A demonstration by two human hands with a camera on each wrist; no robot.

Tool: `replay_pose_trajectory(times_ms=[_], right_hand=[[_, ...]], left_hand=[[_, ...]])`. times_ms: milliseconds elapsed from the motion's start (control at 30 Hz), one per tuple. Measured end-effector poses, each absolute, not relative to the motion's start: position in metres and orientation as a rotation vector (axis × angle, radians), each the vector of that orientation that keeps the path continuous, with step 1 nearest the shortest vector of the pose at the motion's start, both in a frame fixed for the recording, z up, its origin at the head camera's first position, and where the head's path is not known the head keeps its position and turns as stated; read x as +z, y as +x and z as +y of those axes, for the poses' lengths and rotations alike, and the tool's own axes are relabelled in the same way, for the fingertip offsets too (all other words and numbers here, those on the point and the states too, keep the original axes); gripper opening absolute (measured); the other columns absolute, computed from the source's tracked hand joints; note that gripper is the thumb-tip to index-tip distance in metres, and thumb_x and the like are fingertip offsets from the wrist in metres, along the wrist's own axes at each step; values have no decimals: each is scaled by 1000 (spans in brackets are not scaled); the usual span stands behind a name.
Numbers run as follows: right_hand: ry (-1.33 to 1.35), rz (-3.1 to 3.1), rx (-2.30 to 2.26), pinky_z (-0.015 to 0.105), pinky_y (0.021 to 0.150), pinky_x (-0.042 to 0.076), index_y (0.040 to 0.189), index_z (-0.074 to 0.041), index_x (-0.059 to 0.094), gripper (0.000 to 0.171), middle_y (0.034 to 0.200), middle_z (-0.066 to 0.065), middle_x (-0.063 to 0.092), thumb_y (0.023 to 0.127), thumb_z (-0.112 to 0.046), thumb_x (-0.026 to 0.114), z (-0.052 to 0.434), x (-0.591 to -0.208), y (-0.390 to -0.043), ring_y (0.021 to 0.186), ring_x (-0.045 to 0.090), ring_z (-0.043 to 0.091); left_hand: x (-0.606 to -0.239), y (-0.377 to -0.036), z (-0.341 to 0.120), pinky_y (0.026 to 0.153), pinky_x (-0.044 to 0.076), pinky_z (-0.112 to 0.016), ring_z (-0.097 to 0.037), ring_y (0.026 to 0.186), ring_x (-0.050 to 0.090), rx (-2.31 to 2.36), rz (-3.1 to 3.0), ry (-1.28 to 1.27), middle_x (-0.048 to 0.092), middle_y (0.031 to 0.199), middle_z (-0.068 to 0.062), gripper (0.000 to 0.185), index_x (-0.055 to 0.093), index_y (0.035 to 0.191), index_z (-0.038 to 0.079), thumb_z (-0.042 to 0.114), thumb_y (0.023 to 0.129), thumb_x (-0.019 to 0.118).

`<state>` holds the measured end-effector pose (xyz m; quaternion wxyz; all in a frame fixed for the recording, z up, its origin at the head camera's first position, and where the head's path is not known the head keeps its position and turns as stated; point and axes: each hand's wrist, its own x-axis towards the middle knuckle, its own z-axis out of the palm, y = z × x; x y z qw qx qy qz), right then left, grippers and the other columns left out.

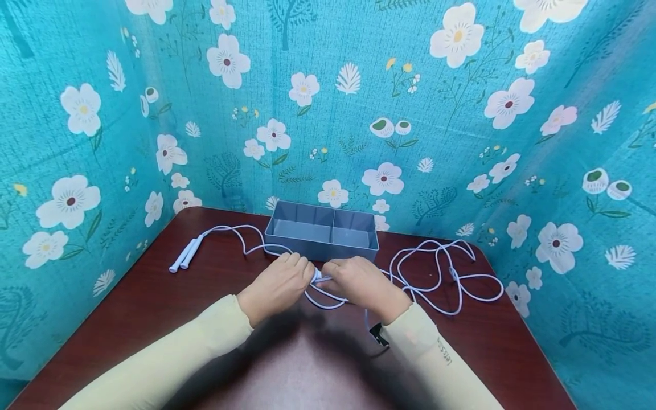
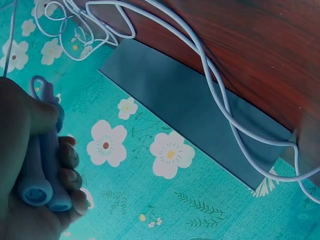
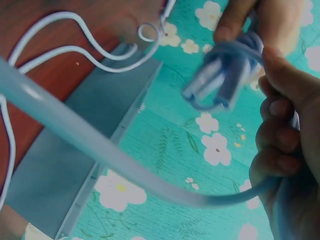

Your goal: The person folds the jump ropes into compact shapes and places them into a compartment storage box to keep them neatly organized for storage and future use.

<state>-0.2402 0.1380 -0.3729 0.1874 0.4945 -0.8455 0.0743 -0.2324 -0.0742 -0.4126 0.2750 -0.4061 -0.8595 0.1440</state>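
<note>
Handles of pale blue plastic, a second pair (image 1: 187, 254) lying side by side, rest far to the left of the grip on the dark red-brown wooden table (image 1: 128, 319), with the thin white skipping-rope cord (image 1: 241, 239) running from them toward the hands. The left hand (image 1: 279, 285) is curled round two pale blue tube-shaped handles (image 2: 42, 165), held parallel with their round ends showing past the fingers (image 2: 70, 172). Directly beside it, knuckles almost touching, the right hand (image 1: 361, 285) pinches the same bundle and has a loop of the cord passing through its curled fingers (image 3: 277, 145). Just behind the grip stands a grey-blue rectangular plastic tray (image 1: 323, 242) with a divider down its middle. To the right of the grip the cord lies in loose loops (image 1: 451, 273) across the table. A turquoise floral cloth (image 1: 461, 114) encloses the table behind and at both sides.
</note>
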Motion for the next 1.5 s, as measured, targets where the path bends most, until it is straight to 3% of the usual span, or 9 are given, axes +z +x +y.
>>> replay_pose_trajectory(times_ms=[133,267,567,700,867,1133,1200,1300,1500], right_hand=[[1466,-2412,402,19,64,48,95,-16,69,14,84,-10,63,84,-19,77,144,-362,-245,68,55,4],[1526,-2421,601,19,68,47,97,-17,68,12,87,-11,61,87,-15,74,149,-356,-249,74,53,4],[1487,-2479,986,26,72,49,99,-18,69,7,90,-11,62,92,-21,66,149,-363,-257,80,56,8],[1388,-2481,1274,29,69,48,95,-15,71,6,89,-7,65,91,-15,67,150,-373,-261,80,57,13],[1333,-2405,1560,29,66,48,90,-1,72,4,89,6,66,88,-1,68,144,-366,-249,81,58,18],[1242,-2395,1844,24,57,44,90,4,59,7,86,4,61,90,0,65,143,-381,-261,70,53,15],[1267,-2351,1904,24,58,43,89,3,60,3,87,5,61,92,2,61,143,-390,-267,71,53,15],[1303,-2251,2054,23,59,45,88,-1,61,10,87,5,63,95,4,55,142,-402,-273,74,54,14],[1277,-2106,2432,20,42,38,91,-10,64,14,73,1,57,100,-12,53,142,-417,-274,52,48,8]], left_hand=[[-413,-232,-77,64,38,-33,-21,71,41,373,-2255,-1158,49,81,-7,13,56,101,4,12,91,55],[-410,-231,-79,65,38,-32,-20,74,41,346,-2210,-1194,49,85,-7,13,54,103,4,9,95,46],[-397,-224,-77,65,39,-30,-20,74,43,405,-2178,-1196,52,89,-7,16,55,109,2,11,96,51],[-391,-220,-78,63,37,-31,-20,73,42,394,-2141,-1199,51,88,-7,16,54,108,1,11,95,52],[-388,-219,-80,61,36,-31,-20,72,43,395,-2073,-1229,50,85,-7,14,54,106,2,9,94,50],[-383,-218,-82,59,33,-30,-20,71,42,381,-2059,-1225,49,85,-6,17,54,107,3,12,93,56],[-382,-219,-83,59,34,-31,-20,71,41,374,-2060,-1218,49,85,-6,15,53,106,3,11,93,55],[-383,-220,-83,58,33,-30,-20,70,41,360,-2051,-1208,47,83,-6,12,53,104,3,8,95,47],[-386,-221,-82,53,36,-29,-20,70,43,348,-2009,-1161,50,85,-7,24,54,106,2,7,98,32]])
